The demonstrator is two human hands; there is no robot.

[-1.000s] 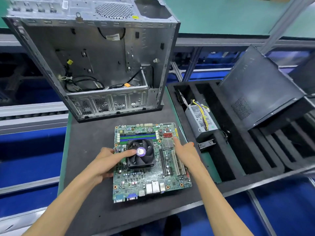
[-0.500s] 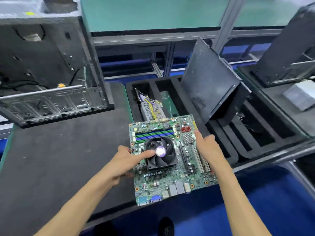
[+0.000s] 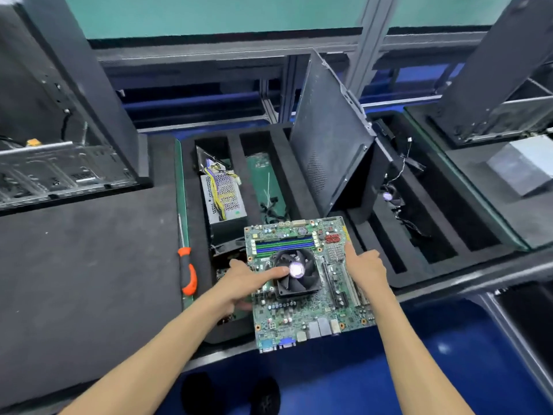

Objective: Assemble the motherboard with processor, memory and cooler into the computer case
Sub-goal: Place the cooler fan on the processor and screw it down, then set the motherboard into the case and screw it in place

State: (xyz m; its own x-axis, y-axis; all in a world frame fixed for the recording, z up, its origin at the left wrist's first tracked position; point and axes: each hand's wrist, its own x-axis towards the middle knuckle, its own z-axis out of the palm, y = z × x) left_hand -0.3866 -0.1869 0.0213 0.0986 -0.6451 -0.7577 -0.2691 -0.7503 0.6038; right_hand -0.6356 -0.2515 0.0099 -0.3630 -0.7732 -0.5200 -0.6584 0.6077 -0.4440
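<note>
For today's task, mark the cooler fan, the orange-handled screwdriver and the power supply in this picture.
cooler fan [image 3: 296, 272]: head view, hub sticker.
orange-handled screwdriver [image 3: 188, 274]: head view, orange grip.
power supply [image 3: 223, 196]: head view, perforated top.

Even overhead light, motion-blurred left edge, wide-angle bowing.

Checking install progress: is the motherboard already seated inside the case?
No, both hands hold the motherboard above the foam tray, well right of the open case.
</note>
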